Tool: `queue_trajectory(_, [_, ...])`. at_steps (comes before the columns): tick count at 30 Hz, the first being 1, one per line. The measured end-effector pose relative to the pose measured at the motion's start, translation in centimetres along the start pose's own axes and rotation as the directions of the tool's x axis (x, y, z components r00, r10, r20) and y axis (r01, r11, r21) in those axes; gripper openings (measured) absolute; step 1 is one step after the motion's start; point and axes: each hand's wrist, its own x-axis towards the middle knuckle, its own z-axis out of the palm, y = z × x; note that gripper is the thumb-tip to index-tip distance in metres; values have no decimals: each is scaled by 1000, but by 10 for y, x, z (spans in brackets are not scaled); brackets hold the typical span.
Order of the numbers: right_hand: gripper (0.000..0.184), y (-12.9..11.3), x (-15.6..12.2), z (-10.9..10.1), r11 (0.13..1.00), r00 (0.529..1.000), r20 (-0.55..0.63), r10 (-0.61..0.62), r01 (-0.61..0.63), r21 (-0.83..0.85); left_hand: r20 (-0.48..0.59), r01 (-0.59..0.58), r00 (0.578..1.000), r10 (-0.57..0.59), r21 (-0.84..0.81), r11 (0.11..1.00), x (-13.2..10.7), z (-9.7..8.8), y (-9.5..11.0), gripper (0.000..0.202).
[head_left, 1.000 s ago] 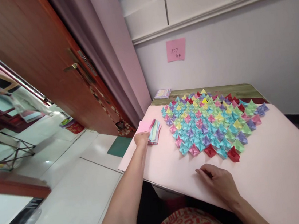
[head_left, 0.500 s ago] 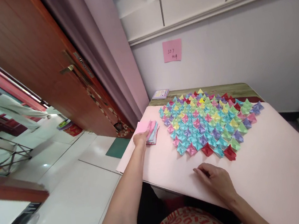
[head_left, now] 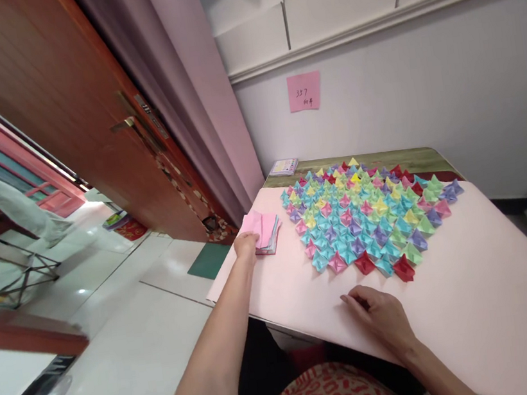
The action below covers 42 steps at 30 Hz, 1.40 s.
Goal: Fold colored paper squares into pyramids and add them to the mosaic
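Observation:
My left hand [head_left: 246, 245] reaches to the table's left side, with thumb and fingers closed on the edge of a pink sheet of paper [head_left: 258, 225]. That sheet lies over a stack of coloured paper [head_left: 273, 240] and is slightly buckled. Near the front edge rests my right hand [head_left: 381, 317], its fingers curled in and nothing visible in them. Beyond it, many folded paper pieces [head_left: 355, 227] in blue, green, yellow, red, pink and purple stand packed together in a large patch.
A pale pink cover [head_left: 490, 297] lies on the table. At the back left corner sits a small printed pad [head_left: 283, 167]. A pink note [head_left: 304, 91] is stuck to the wall. On the left are a curtain, a wooden door [head_left: 102, 115] and a person's legs [head_left: 16, 204].
My left hand has drawn back slightly toward the left, and the pink sheet under it has buckled upward. My right hand stays in place. In the doorway the person has shifted.

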Motion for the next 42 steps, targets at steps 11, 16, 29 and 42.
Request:
queue_trajectory(11, [36,-26,6,-16,823,968,-110,226,-129,553,88,-395,902,422,-226,890,-120,-19,53,12])
queue_trajectory(16, [60,-53,29,-40,289,909,261,324,-358,888,509,200,828,236,-660,724,-188,-9,56,27])
queue_trajectory(29, [41,-69,33,-45,457,945,1,326,-159,875,516,86,831,209,-490,867,-198,-17,33,40])
queue_trajectory(42, [44,-101,11,-49,647,984,-86,158,-38,762,468,4,841,273,-508,861,-222,-12,33,28])
